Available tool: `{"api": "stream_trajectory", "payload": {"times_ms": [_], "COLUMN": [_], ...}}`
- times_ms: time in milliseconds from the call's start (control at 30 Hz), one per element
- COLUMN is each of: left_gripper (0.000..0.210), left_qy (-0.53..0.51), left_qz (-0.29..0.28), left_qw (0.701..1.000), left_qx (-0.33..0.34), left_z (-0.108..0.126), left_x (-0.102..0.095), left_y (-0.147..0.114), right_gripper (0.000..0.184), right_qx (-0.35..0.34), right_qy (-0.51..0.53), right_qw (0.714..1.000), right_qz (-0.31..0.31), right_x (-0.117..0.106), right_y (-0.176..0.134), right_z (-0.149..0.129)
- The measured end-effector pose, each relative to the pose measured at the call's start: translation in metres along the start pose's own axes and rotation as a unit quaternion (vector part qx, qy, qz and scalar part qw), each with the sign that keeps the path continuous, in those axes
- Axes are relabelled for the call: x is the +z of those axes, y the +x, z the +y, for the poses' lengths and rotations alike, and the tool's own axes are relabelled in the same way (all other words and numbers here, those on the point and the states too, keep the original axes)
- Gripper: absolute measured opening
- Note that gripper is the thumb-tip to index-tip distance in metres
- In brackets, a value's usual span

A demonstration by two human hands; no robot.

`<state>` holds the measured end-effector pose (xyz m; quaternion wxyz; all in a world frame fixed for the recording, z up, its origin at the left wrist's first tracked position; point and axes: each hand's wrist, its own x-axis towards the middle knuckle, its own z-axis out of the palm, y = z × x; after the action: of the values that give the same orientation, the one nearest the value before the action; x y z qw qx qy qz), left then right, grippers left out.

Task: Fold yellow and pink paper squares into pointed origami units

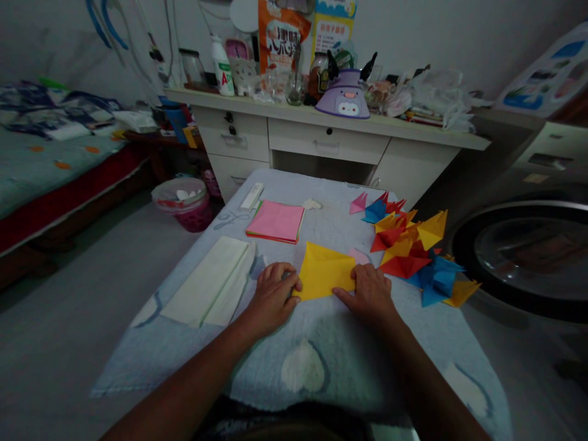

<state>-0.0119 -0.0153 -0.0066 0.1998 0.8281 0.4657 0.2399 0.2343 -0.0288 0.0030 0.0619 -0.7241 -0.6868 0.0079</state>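
A yellow sheet of origami paper lies between my hands on the cloth-covered table. My left hand pinches its left edge near the lower corner, thumb and fingers close together. At the right edge, my right hand has its thumb and fingers on the paper, gripping that side. Beyond the left hand sits a stack of square paper, pink on top. Several folded paper figures in red, yellow, blue and pink are heaped to the right of my right hand.
A pale folded sheet lies on the table's left part, with a small white box behind it. A white desk loaded with items stands beyond. A pink bin is on the floor at left; a washing machine stands at right.
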Motion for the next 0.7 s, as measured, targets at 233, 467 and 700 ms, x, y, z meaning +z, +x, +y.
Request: {"api": "stream_trajectory", "payload": {"times_ms": [233,467,700], "left_gripper": [0.023,0.024,0.028], "left_qy": [-0.014,-0.022,-0.018], "left_qz": [-0.009,-0.020,-0.012], "left_qw": [1.000,1.000,1.000], "left_qx": [0.003,0.002,0.005], "left_z": [-0.001,-0.002,-0.007], "left_x": [-0.001,-0.003,-0.001], "left_y": [0.000,0.000,0.000], "right_gripper": [0.043,0.034,0.031], "right_qx": [0.040,0.046,0.051], "right_qy": [0.030,0.060,0.092], "right_qw": [0.998,0.996,0.991], "right_qz": [-0.027,-0.050,-0.078], "right_x": [0.000,-0.005,-0.008], "right_y": [0.004,0.007,0.010], "right_z": [0.020,0.025,0.032]}}
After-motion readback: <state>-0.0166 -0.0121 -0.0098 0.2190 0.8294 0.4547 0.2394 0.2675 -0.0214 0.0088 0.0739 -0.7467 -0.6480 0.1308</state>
